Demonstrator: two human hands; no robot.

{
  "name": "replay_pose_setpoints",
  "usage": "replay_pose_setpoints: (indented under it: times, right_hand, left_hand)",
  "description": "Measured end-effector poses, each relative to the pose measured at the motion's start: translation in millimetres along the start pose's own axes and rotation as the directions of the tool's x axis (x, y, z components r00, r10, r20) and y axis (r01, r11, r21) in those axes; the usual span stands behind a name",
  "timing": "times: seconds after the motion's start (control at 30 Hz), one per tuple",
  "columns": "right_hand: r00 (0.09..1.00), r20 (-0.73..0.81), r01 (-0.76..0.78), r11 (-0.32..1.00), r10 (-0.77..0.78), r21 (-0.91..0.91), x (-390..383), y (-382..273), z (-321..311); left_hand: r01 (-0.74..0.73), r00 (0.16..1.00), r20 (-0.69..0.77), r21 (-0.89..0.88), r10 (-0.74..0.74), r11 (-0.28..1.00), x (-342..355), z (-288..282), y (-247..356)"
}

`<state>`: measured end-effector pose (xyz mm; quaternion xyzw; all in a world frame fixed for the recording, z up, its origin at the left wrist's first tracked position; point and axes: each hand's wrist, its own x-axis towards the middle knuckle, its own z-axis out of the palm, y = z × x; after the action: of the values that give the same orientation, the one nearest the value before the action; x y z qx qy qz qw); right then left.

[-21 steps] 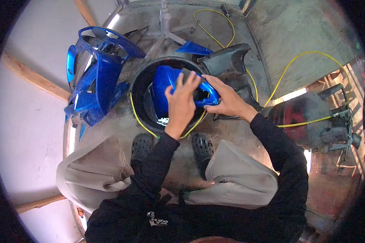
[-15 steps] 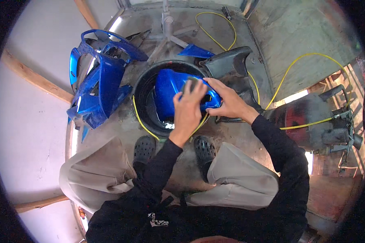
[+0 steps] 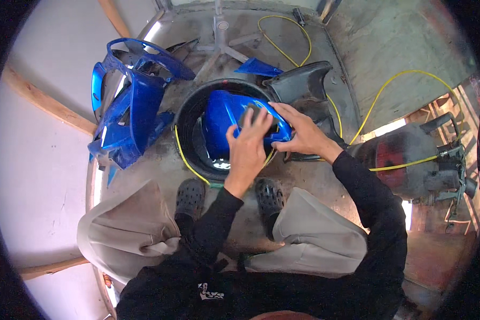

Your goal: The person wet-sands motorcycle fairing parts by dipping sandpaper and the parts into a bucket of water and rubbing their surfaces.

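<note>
A glossy blue plastic fairing panel [image 3: 217, 120] rests tilted over a round black tub [image 3: 182, 109] between my feet. My right hand [image 3: 308, 137] grips the panel's right end, thumb below and fingers along the upper edge. On top of the panel, my left hand [image 3: 247, 149] presses a small dark grey pad [image 3: 255, 111] flat with its fingertips; the fingers are slightly blurred and partly cover it. The pad's exact kind is unclear. Something shiny shows low inside the tub, under the panel.
Larger blue fairing parts [image 3: 144, 106] stand at the left by the wall. Beyond the tub lie a small blue piece [image 3: 257, 68] and a dark grey plastic part [image 3: 298, 84]. A yellow hose [image 3: 402, 165] runs to a dirty red-grey tank machine [image 3: 392, 152] on the right. A metal stand [image 3: 220, 37] is at the back.
My left hand has slid slightly to the right with the pad across the blue panel. My right hand keeps its grip, and the panel has barely shifted.
</note>
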<state>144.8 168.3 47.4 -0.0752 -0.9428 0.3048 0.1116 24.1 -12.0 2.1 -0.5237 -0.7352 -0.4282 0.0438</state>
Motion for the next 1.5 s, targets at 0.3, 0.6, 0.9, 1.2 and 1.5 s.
replay_pose_setpoints:
  times: [0.3, 0.6, 0.9, 1.2, 1.5]
  right_hand:
    - [1.000, 0.012, 0.000, 1.000, 0.000, 0.002, -4.4, 1.1, -4.6]
    - [0.999, 0.023, 0.049, 0.999, -0.049, -0.019, 3.5, 5.0, -7.2]
    - [0.999, 0.031, 0.023, 0.999, -0.022, -0.028, 8.5, -5.2, -8.9]
    - [0.997, 0.079, 0.007, 1.000, -0.007, -0.005, 4.9, -12.2, -15.8]
    - [0.985, -0.001, -0.175, 0.984, 0.175, 0.031, 35.1, 1.3, -16.4]
  left_hand:
    - [0.014, 0.999, -0.036, -0.015, -0.015, 1.000, -6.0, 6.4, 12.0]
    - [0.100, 0.991, -0.095, 0.014, -0.098, 0.995, 12.3, 6.3, -17.2]
    - [0.164, 0.983, -0.101, 0.090, -0.154, 0.982, 17.2, 5.6, -29.9]
    - [0.219, 0.975, -0.034, 0.006, -0.219, 0.976, 8.6, -7.2, -29.5]
    - [0.198, 0.977, -0.071, -0.027, -0.199, 0.980, -5.3, -1.0, -37.7]
